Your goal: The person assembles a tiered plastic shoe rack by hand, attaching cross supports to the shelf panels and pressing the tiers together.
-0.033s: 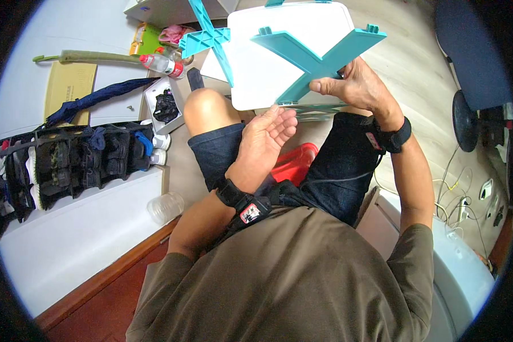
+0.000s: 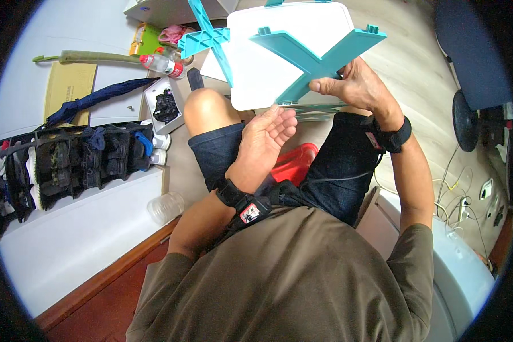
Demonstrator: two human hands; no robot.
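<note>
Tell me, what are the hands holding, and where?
The right hand grips the teal X-shaped frame near its crossing. The left hand is open, holding nothing.

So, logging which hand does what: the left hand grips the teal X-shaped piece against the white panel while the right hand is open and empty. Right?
No, the hands are swapped. In the head view the right hand grips the teal X-shaped piece against the white panel, and the left hand is open and empty.

Bare floor (image 2: 416, 62) lies open on the right. On the left, the bottle (image 2: 161, 64), umbrella (image 2: 97, 98) and organizer (image 2: 68, 162) crowd the way; the white board (image 2: 279, 51) blocks straight ahead.
</note>
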